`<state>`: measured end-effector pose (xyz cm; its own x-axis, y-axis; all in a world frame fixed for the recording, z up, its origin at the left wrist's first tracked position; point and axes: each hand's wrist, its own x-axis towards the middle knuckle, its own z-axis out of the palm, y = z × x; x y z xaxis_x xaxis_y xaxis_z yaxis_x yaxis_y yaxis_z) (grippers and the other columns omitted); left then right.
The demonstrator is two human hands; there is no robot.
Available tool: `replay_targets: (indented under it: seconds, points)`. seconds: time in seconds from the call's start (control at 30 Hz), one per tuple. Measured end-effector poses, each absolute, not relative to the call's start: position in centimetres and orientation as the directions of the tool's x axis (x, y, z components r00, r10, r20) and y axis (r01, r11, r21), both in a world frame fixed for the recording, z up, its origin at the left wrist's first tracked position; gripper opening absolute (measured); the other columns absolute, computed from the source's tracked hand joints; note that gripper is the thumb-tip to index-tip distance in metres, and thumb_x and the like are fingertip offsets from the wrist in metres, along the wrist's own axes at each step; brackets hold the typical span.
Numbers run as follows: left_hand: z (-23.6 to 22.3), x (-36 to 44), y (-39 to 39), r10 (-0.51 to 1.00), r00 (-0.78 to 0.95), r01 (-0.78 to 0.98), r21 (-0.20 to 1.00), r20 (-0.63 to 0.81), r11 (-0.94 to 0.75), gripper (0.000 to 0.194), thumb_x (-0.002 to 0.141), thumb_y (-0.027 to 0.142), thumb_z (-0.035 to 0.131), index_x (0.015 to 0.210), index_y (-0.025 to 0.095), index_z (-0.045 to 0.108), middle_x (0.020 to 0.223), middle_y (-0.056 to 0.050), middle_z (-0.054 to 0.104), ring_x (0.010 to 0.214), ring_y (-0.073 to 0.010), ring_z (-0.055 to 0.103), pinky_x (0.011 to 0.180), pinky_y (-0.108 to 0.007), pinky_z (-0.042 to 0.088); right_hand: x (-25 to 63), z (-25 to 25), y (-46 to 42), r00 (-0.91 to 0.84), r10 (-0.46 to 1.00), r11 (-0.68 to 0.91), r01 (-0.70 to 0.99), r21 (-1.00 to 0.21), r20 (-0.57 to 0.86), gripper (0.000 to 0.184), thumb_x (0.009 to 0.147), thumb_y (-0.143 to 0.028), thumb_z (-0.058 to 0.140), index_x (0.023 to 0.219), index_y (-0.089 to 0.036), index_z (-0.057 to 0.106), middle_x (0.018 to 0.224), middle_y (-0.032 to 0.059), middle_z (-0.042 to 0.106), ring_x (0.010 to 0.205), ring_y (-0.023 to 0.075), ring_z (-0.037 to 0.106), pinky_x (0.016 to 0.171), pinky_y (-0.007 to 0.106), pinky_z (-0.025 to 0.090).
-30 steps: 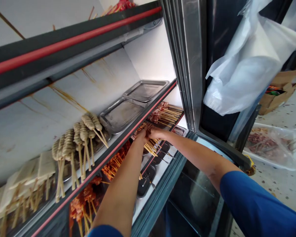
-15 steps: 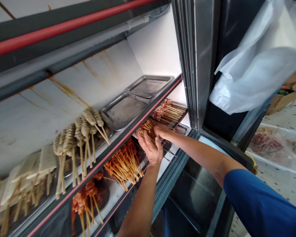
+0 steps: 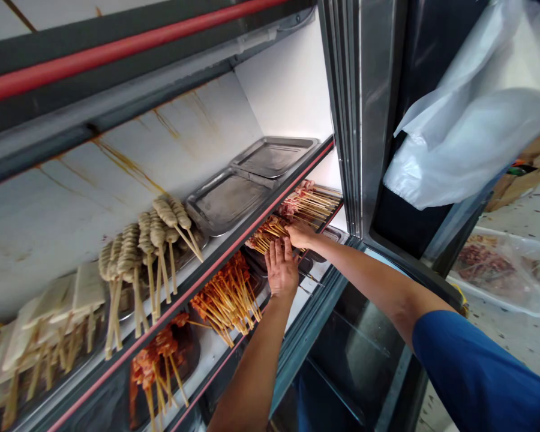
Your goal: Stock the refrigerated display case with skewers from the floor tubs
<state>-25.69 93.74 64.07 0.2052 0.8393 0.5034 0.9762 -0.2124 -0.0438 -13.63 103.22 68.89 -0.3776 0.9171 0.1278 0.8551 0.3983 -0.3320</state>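
Observation:
Both my arms reach into an open display fridge. My left hand (image 3: 281,270) is flat with its fingers stretched out, pressing against the wooden stick ends of a bundle of meat skewers (image 3: 265,233) on the lower shelf. My right hand (image 3: 299,233) lies on the same bundle from the right, fingers curled over the sticks. A second pile of meat skewers (image 3: 306,200) lies just behind. Orange-red skewers (image 3: 225,300) fill the tray to the left of my left hand.
On the upper shelf stand two bare metal trays (image 3: 227,201), pale spiral skewers (image 3: 155,237) and flat tofu-like skewers (image 3: 49,312). A white plastic bag (image 3: 468,120) hangs on the open door. A tray of raw meat (image 3: 495,264) and a cardboard box (image 3: 528,165) sit on the floor.
My left hand drew back from the skewer bundle, opened, and now presses flat against the stick ends. My right hand stayed on the bundle. The view shifted slightly.

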Motion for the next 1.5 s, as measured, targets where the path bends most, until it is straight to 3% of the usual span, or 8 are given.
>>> replay_targets:
  seconds: [0.2, 0.4, 0.5, 0.67, 0.93, 1.17, 1.37, 1.5]
  points:
    - [64.4, -26.2, 93.4, 0.802, 0.285, 0.954, -0.073, 0.525, -0.291, 0.057, 0.096, 0.041, 0.048, 0.148, 0.017, 0.042, 0.148, -0.019, 0.046, 0.141, -0.0336, 0.037, 0.115, -0.054, 0.033, -12.1, 68.1, 102.7, -0.355, 0.897, 0.442, 0.743, -0.503, 0.265, 0.037, 0.092, -0.035, 0.061, 0.122, -0.014, 0.067, 0.119, 0.0109, 0.071, 0.112, 0.0227, 0.065, 0.095, 0.028, 0.048]
    - [64.5, -26.5, 93.2, 0.802, 0.246, 0.960, -0.026, 0.545, -0.277, 0.059, 0.096, 0.045, 0.046, 0.144, 0.011, 0.045, 0.148, -0.020, 0.045, 0.141, -0.0331, 0.036, 0.117, -0.053, 0.030, -13.5, 66.9, 100.6, -0.003, 0.852, 0.373, 0.704, -0.604, 0.523, 0.030, 0.097, -0.028, 0.049, 0.110, -0.011, 0.070, 0.113, 0.0135, 0.071, 0.111, 0.0231, 0.062, 0.102, 0.033, 0.044]
    - [64.6, -26.5, 93.1, 0.830, 0.223, 0.971, -0.040, 0.512, -0.236, 0.053, 0.097, 0.040, 0.042, 0.140, 0.010, 0.050, 0.148, -0.019, 0.046, 0.142, -0.0332, 0.035, 0.117, -0.052, 0.029, -14.5, 66.1, 100.5, 0.012, 0.809, 0.411, 0.702, -0.581, 0.587, 0.027, 0.097, -0.025, 0.048, 0.104, -0.013, 0.071, 0.107, 0.0114, 0.072, 0.106, 0.0215, 0.063, 0.100, 0.031, 0.044]
    - [64.6, -25.9, 93.3, 0.873, 0.231, 0.973, -0.084, 0.430, -0.217, 0.050, 0.097, 0.037, 0.043, 0.136, 0.007, 0.055, 0.143, -0.023, 0.050, 0.143, -0.0355, 0.033, 0.118, -0.053, 0.028, -14.5, 65.6, 101.4, -0.135, 0.837, 0.437, 0.749, -0.498, 0.531, 0.031, 0.098, -0.031, 0.049, 0.086, -0.015, 0.073, 0.092, 0.0108, 0.075, 0.091, 0.0194, 0.066, 0.087, 0.027, 0.045]
    - [64.9, -26.4, 93.0, 0.836, 0.242, 0.963, -0.018, 0.492, -0.269, 0.058, 0.094, 0.046, 0.049, 0.138, 0.009, 0.052, 0.150, -0.023, 0.041, 0.144, -0.0353, 0.031, 0.117, -0.055, 0.029, -13.8, 68.3, 100.8, -0.217, 0.915, 0.371, 0.786, -0.494, 0.342, 0.041, 0.096, -0.048, 0.050, 0.113, -0.016, 0.069, 0.105, 0.0097, 0.075, 0.098, 0.0216, 0.067, 0.086, 0.028, 0.045]
    - [65.2, -27.4, 92.4, 0.798, 0.334, 0.929, -0.031, 0.501, -0.369, 0.056, 0.095, 0.044, 0.046, 0.139, 0.008, 0.051, 0.150, -0.022, 0.043, 0.144, -0.0334, 0.032, 0.118, -0.053, 0.029, -13.8, 67.3, 99.4, -0.098, 0.898, 0.299, 0.851, -0.433, 0.428, 0.038, 0.098, -0.039, 0.046, 0.109, -0.011, 0.068, 0.118, 0.0153, 0.068, 0.116, 0.0280, 0.056, 0.105, 0.039, 0.034]
    - [65.0, -27.9, 91.9, 0.829, 0.331, 0.938, -0.064, 0.451, -0.339, 0.056, 0.096, 0.041, 0.047, 0.144, 0.012, 0.045, 0.153, -0.021, 0.038, 0.145, -0.0330, 0.029, 0.117, -0.053, 0.030, -10.7, 67.3, 99.0, -0.125, 0.880, 0.359, 0.807, -0.470, 0.458, 0.040, 0.100, -0.036, 0.042, 0.126, -0.014, 0.062, 0.130, 0.0130, 0.063, 0.123, 0.0263, 0.051, 0.111, 0.042, 0.028]
    - [65.1, -27.2, 92.4, 0.879, 0.270, 0.960, -0.040, 0.394, -0.277, 0.056, 0.096, 0.040, 0.047, 0.147, 0.019, 0.043, 0.155, -0.019, 0.036, 0.146, -0.0327, 0.028, 0.117, -0.056, 0.027, -7.5, 67.2, 95.7, -0.085, 0.863, 0.399, 0.720, -0.568, 0.498, 0.043, 0.100, -0.036, 0.039, 0.134, -0.015, 0.056, 0.135, 0.0130, 0.059, 0.127, 0.0239, 0.049, 0.111, 0.039, 0.034]
